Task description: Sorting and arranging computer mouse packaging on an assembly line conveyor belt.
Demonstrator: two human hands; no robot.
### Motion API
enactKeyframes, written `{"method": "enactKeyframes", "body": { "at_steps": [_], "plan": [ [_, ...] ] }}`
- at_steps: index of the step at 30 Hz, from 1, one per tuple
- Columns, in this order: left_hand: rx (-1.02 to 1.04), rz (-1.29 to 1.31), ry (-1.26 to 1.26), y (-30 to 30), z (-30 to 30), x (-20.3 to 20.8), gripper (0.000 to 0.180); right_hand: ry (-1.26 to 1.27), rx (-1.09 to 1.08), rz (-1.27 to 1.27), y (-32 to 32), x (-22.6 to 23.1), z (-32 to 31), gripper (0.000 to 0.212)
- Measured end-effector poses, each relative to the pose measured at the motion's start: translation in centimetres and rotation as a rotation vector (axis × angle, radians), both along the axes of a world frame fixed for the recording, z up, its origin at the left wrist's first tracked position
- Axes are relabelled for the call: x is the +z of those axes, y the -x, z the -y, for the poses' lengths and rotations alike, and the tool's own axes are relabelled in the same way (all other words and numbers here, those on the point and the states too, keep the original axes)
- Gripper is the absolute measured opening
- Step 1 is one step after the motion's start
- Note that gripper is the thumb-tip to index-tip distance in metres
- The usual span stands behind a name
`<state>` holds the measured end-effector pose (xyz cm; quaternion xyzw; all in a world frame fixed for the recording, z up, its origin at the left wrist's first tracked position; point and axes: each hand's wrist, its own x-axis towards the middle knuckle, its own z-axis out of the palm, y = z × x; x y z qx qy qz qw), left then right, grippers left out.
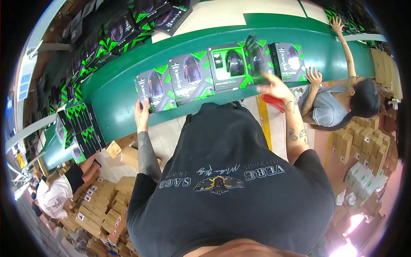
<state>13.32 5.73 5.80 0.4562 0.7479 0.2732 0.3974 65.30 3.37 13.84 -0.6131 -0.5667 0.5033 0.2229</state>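
Green, smooth-topped long table (115, 103), bowed by the lens, spanning the view left to right. Black-and-green cartons (120, 32) heaped toward the far-left edge. Along the near edge, one row of flat, black-and-green printed cardboard boxes (192, 81), long axes running near edge to far edge, fanned slightly. Middle of row: uncovered black box with bright-green inner tray (227, 84). Just right of it, dark, blurred, printed panel (257, 55), tilted up off the table by the look of it.

Key relation, as judged: panel just beyond the person's bare right hand (276, 87), toward far edge and slightly left. Right hand clearly nearer; bare left hand (142, 115) well apart, at the near-left corner of the leftmost box (156, 88), thumb over its face, fingers along its left side. Pinching or merely resting: cannot tell. Right hand over the near edge, fingers spread forward and blurred; grasp or no grasp on the panel, cannot tell. Co-worker's hand (314, 78) at the near edge, just beside the rightmost box (291, 64). Smallest: black, rounded, mouse-shaped article (234, 63) seated in the green tray.

Hard to make out: panel as lifted flap or separate box; right fingertips, smeared; left fingertips, partly hidden; red object (273, 102) below the near edge, partly behind right forearm, kind unclear.
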Motion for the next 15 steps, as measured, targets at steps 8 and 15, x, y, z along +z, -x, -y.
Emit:
{"method": "enactKeyframes", "body": {
  "at_steps": [8, 15],
  "plan": [
    [-0.075, -0.009, -0.054, 1.4, -1.1, -0.1, 0.048, 0.042, -0.224, -0.166, 4.1, -8.7, -5.8, 0.078],
    [0.252, 0.578, -0.272, 2.9, -1.8, 2.0, 0.039, -0.160, -0.412, -0.728, 9.7, -5.5, -10.8, 0.071]
  ]
}}
